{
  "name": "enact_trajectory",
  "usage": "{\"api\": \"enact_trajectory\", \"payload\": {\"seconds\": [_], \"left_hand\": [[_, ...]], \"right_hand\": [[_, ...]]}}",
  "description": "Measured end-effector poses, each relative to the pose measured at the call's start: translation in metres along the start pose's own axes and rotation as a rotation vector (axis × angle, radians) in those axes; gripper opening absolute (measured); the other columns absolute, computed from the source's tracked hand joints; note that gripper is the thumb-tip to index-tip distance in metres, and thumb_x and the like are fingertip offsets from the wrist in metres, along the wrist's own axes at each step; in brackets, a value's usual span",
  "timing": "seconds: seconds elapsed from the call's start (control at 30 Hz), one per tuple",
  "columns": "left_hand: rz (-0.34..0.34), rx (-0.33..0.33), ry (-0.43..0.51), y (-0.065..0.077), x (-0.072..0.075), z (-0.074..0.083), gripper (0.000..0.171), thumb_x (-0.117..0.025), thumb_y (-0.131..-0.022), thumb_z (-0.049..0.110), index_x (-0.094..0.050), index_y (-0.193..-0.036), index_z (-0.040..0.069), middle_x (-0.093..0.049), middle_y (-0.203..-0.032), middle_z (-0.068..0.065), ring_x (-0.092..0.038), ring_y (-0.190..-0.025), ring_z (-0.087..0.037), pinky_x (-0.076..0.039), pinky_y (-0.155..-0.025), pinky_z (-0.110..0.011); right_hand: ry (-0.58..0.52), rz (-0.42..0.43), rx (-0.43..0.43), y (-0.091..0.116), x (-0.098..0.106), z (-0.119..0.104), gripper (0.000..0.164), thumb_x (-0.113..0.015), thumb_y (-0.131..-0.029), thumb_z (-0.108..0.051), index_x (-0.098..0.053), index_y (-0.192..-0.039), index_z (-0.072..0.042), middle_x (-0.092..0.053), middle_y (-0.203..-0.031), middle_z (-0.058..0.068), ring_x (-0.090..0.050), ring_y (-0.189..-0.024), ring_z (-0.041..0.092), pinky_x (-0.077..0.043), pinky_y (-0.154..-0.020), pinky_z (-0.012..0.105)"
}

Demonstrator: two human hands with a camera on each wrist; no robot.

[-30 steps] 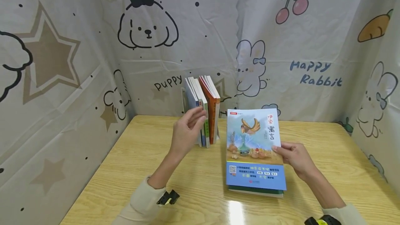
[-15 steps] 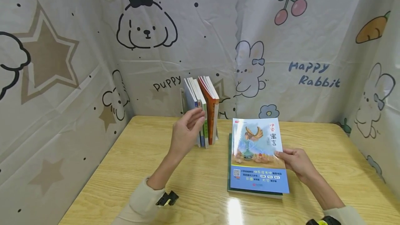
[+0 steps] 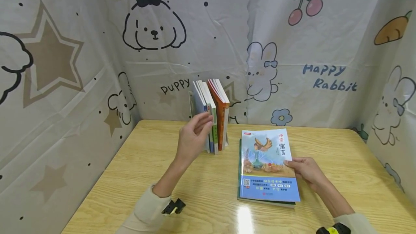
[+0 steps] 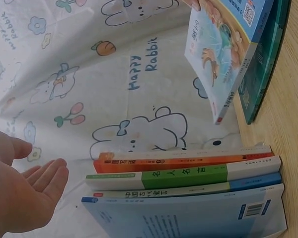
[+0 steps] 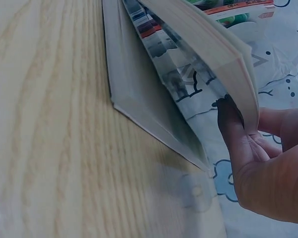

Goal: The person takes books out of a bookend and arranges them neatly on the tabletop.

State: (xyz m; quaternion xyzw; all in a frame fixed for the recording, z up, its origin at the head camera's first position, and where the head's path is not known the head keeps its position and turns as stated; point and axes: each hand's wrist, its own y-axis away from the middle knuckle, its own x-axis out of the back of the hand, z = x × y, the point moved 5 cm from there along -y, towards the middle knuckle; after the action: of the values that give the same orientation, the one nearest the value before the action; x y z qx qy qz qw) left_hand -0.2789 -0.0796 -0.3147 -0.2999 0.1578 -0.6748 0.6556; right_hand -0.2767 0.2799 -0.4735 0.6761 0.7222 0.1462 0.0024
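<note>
My right hand [image 3: 308, 172] pinches the right edge of a paperback book [image 3: 268, 187] with a bird and a vase on its light-blue cover. A dark green book [image 3: 239, 176] lies beneath it on the table, mostly hidden. From the right wrist view, the paperback's page block [image 5: 213, 54] tilts up from the lower book [image 5: 144, 114], with a gap between them. My left hand [image 3: 193, 138] hovers before a row of upright books [image 3: 214, 118], its fingers loosely bent and holding nothing. Orange [image 4: 184, 161], green-and-white [image 4: 184, 176] and blue [image 4: 179, 213] books show in that row.
The row of books stands near the back of the wooden table [image 3: 146, 176], with a thin bookend [image 3: 191, 104] at its left side. A printed cloth [image 3: 214, 21] hangs behind the table and along both sides.
My right hand has brought the paperback down and slightly nearer. The green book now shows along its left side. My left hand has stayed beside the upright books.
</note>
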Motion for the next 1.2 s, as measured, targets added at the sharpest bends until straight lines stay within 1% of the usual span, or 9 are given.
{"api": "enact_trajectory", "payload": {"seconds": [0.2, 0.47, 0.63, 0.7, 0.8, 0.9, 1.0, 1.07, 1.2], "left_hand": [[0.004, 0.000, 0.006, 0.000, -0.001, -0.003, 0.034, -0.062, -0.098, 0.002, -0.057, -0.130, -0.009, -0.064, -0.123, -0.025, -0.064, -0.114, -0.033, -0.053, -0.094, -0.031], [0.013, 0.042, -0.027, -0.002, -0.001, -0.008, 0.034, -0.062, -0.099, 0.006, -0.059, -0.130, -0.006, -0.065, -0.124, -0.021, -0.065, -0.113, -0.029, -0.053, -0.093, -0.027], [0.040, 0.065, -0.073, -0.004, 0.000, -0.014, 0.039, -0.063, -0.098, 0.006, -0.055, -0.134, -0.007, -0.060, -0.131, -0.024, -0.059, -0.121, -0.033, -0.049, -0.100, -0.029], [0.048, 0.087, -0.098, -0.005, 0.000, -0.018, 0.044, -0.064, -0.098, 0.007, -0.052, -0.138, -0.005, -0.056, -0.136, -0.024, -0.055, -0.126, -0.034, -0.046, -0.103, -0.031], [0.051, 0.141, -0.123, -0.006, -0.001, -0.028, 0.053, -0.065, -0.097, 0.010, -0.045, -0.145, -0.001, -0.048, -0.145, -0.021, -0.048, -0.133, -0.033, -0.042, -0.107, -0.034], [0.049, 0.203, -0.133, -0.008, -0.003, -0.038, 0.063, -0.066, -0.097, 0.012, -0.035, -0.152, 0.002, -0.036, -0.155, -0.018, -0.039, -0.140, -0.033, -0.037, -0.112, -0.036], [0.052, 0.258, -0.146, -0.013, -0.006, -0.048, 0.071, -0.065, -0.098, 0.014, -0.026, -0.156, 0.005, -0.027, -0.160, -0.016, -0.032, -0.143, -0.032, -0.034, -0.114, -0.038], [0.053, 0.277, -0.158, -0.016, -0.007, -0.054, 0.074, -0.064, -0.098, 0.015, -0.022, -0.158, 0.005, -0.024, -0.161, -0.015, -0.030, -0.144, -0.033, -0.032, -0.115, -0.039], [0.049, 0.303, -0.159, -0.023, -0.011, -0.063, 0.077, -0.063, -0.098, 0.015, -0.018, -0.159, 0.004, -0.022, -0.162, -0.017, -0.028, -0.145, -0.034, -0.029, -0.116, -0.043]], "right_hand": [[0.029, 0.003, -0.029, -0.002, -0.004, 0.005, 0.053, -0.063, -0.100, -0.020, -0.051, -0.130, 0.021, -0.071, -0.110, 0.020, -0.071, -0.091, 0.018, -0.060, -0.076, 0.033], [0.017, -0.004, -0.043, -0.005, -0.006, 0.011, 0.049, -0.061, -0.101, -0.017, -0.052, -0.128, 0.022, -0.072, -0.103, 0.017, -0.071, -0.088, 0.018, -0.060, -0.074, 0.033], [0.008, -0.010, -0.031, -0.005, -0.007, 0.013, 0.045, -0.060, -0.101, -0.015, -0.054, -0.126, 0.022, -0.073, -0.099, 0.016, -0.072, -0.085, 0.017, -0.061, -0.071, 0.032], [0.009, -0.011, -0.030, -0.005, -0.007, 0.013, 0.045, -0.060, -0.101, -0.016, -0.054, -0.126, 0.022, -0.073, -0.099, 0.016, -0.072, -0.085, 0.018, -0.061, -0.071, 0.032], [0.012, -0.010, -0.031, -0.006, -0.008, 0.013, 0.046, -0.060, -0.100, -0.016, -0.054, -0.127, 0.022, -0.073, -0.100, 0.017, -0.072, -0.085, 0.019, -0.061, -0.072, 0.033], [0.017, -0.001, -0.038, -0.007, -0.008, 0.014, 0.047, -0.061, -0.100, -0.016, -0.054, -0.127, 0.021, -0.073, -0.099, 0.017, -0.073, -0.085, 0.020, -0.061, -0.071, 0.033], [0.019, 0.005, -0.042, -0.008, -0.009, 0.016, 0.047, -0.061, -0.100, -0.016, -0.053, -0.128, 0.022, -0.073, -0.099, 0.018, -0.073, -0.085, 0.021, -0.061, -0.071, 0.034], [0.021, 0.009, -0.047, -0.009, -0.009, 0.016, 0.048, -0.061, -0.100, -0.016, -0.052, -0.128, 0.022, -0.073, -0.099, 0.019, -0.073, -0.085, 0.022, -0.061, -0.071, 0.034], [0.035, 0.017, -0.052, -0.009, -0.009, 0.017, 0.049, -0.061, -0.100, -0.017, -0.051, -0.127, 0.023, -0.073, -0.099, 0.020, -0.073, -0.084, 0.023, -0.061, -0.071, 0.035]]}}
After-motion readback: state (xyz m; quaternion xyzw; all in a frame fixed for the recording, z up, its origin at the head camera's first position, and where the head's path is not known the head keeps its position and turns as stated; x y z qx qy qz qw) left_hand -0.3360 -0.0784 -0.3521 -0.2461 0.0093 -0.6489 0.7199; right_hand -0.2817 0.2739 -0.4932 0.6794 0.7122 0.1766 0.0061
